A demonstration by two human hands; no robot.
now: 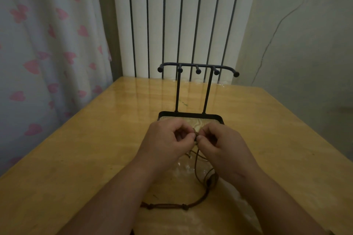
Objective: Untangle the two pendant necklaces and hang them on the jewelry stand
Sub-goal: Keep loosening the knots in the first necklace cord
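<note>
A black metal jewelry stand (197,67) with several ball-tipped hooks rises from a tray base (191,115) in the middle of the table; nothing hangs on it. Just in front of the base, my left hand (168,138) and my right hand (221,144) meet, fingers curled, both pinching a small brown knot or pendant of the tangled necklaces (194,132). Brown cords (202,195) trail from between the hands toward me and lie in a loop on the table, with small knots (168,205) along the near stretch. I cannot tell the two necklaces apart.
The wooden table (95,149) has a glossy top. A white radiator (183,21) stands behind its far edge, a heart-print curtain (47,53) hangs at the left and a wall with a thin cable (275,32) is at the right. A pale object (240,208) lies under my right forearm.
</note>
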